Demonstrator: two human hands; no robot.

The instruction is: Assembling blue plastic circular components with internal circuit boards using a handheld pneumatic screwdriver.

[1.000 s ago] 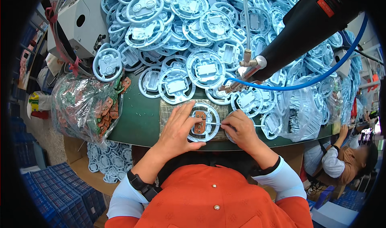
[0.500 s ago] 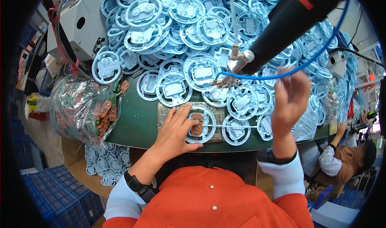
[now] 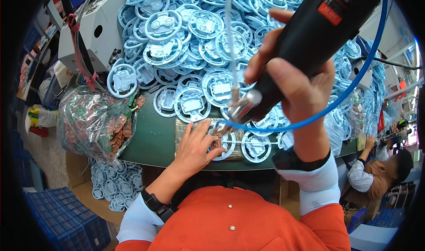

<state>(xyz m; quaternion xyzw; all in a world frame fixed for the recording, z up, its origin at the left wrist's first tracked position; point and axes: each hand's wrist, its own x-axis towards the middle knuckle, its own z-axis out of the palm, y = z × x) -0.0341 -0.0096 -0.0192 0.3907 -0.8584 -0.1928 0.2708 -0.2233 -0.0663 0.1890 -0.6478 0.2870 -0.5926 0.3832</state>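
Note:
My left hand (image 3: 193,148) lies over the left side of a light-blue plastic steering wheel part (image 3: 232,149), fingers and thumb bent about its rim, steadying it on the table. A small brown circuit board (image 3: 217,144) sits inside that part, beside my index finger and thumb. Above it, my right hand (image 3: 303,89) is wrapped around a thick black power screwdriver (image 3: 321,27), which slants down to the left. The driver's metal nose (image 3: 243,107) is over the upper edge of the part; whether the bit touches a screw cannot be made out.
A heap of light-blue wheel parts (image 3: 206,23) covers the far table. At left stand a clear bag of circuit boards (image 3: 95,122) and a grey machine (image 3: 95,32). A blue hose (image 3: 369,65) loops across the right. Another person (image 3: 376,173) sits at far right.
My right hand, free half a second ago, has taken hold of the screwdriver. The driver's nose has come down and left toward the circuit board. My left hand stays at the wheel part.

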